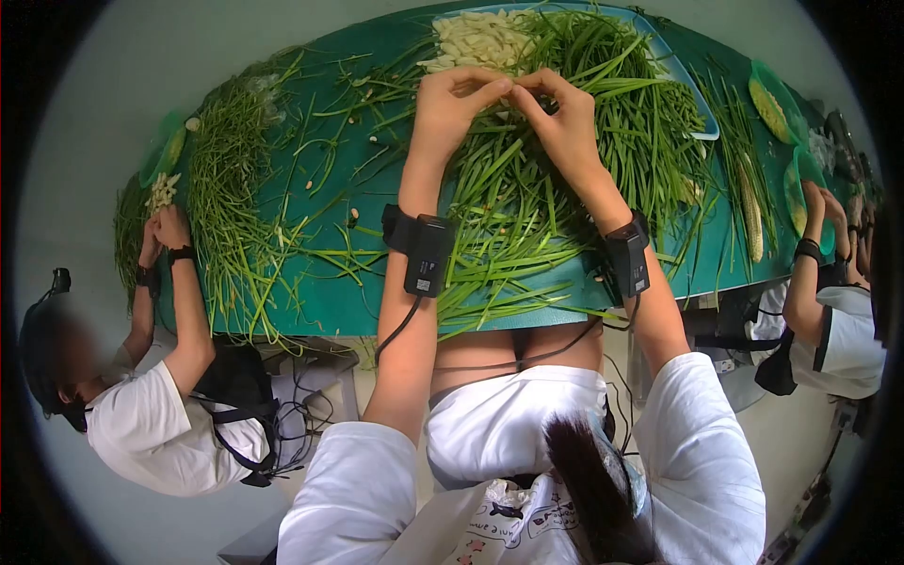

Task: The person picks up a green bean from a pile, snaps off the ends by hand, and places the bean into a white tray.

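My left hand (450, 111) and my right hand (568, 122) meet fingertip to fingertip over the far part of the green table. Both are closed in a pinch, and whatever lies between the fingertips is too small to make out. Beneath and around them spreads a large heap of long green stalks (621, 132). Just beyond my fingers is a pile of pale, peeled-looking pieces (480, 40), resembling garlic cloves. The heap and the pale pile lie partly on a blue-edged tray (702, 89).
Another person's hands (168, 231) work at the left beside more green stalks (226, 160). A co-worker's hands (824, 202) are at the right by a green basket (796, 193). An ear of corn (751, 212) lies nearby. Cables hang below the table edge.
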### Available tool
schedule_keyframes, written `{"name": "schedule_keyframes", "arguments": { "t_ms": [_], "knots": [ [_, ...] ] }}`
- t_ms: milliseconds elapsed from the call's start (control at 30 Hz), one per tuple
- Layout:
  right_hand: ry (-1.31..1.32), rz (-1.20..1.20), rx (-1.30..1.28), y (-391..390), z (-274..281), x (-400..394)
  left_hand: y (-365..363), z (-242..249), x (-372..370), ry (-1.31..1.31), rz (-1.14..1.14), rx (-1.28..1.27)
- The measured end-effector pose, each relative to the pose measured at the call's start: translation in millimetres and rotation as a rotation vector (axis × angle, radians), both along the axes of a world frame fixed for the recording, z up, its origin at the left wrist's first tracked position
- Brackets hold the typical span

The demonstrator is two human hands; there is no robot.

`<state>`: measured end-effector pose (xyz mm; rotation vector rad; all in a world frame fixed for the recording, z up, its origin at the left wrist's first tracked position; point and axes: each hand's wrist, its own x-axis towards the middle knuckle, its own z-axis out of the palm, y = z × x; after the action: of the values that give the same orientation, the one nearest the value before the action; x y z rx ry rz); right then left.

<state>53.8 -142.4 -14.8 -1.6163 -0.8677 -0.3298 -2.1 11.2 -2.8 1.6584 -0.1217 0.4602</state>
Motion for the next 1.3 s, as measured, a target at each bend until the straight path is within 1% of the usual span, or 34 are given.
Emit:
{"name": "schedule_keyframes", "arguments": {
  "t_ms": [100, 200, 333, 433, 500, 633, 700, 833, 933, 1000, 1100, 1233, 1300],
  "knots": [
    [0.012, -0.007, -0.037, -1, -4, 5, -1, -2, 3, -0.050, -0.012, -0.001],
    [0.040, 0.001, 0.000, -1, -5, 5, -3, -3, 5, -0.041, -0.054, -0.034],
    [0.055, 0.016, -0.031, -2, -3, 6, -4, 0, 3, -0.040, -0.076, -0.056],
    [0.080, 0.050, -0.003, -3, -3, 5, -3, 0, 3, 0.013, -0.064, 0.015],
    [0.106, 0.055, 0.016, -2, -2, 4, -2, -2, 5, -0.011, -0.073, -0.009],
    [0.072, 0.014, -0.010, -2, -2, 6, -4, -1, 5, -0.046, -0.036, 0.018],
    [0.084, 0.017, -0.039, -4, -1, 8, -7, 2, 1, -0.056, 0.010, 0.131],
    [0.064, -0.018, -0.076, -6, 0, 7, -6, 0, 2, 0.015, 0.039, 0.185],
    [0.066, -0.004, -0.020, -3, 3, 3, -3, -6, 6, 0.005, -0.001, 0.119],
    [0.085, -0.042, 0.077, -2, 3, 3, -2, -6, 6, -0.003, -0.062, 0.026],
    [0.010, -0.020, 0.047, -5, 3, 7, -4, -6, 6, 0.000, -0.071, 0.024],
    [0.001, -0.021, 0.018, -5, 4, 5, -4, -5, 5, -0.008, -0.081, 0.025],
    [0.031, 0.032, 0.015, -5, 4, 6, -4, -5, 5, -0.029, -0.073, -0.002]
  ]
}}
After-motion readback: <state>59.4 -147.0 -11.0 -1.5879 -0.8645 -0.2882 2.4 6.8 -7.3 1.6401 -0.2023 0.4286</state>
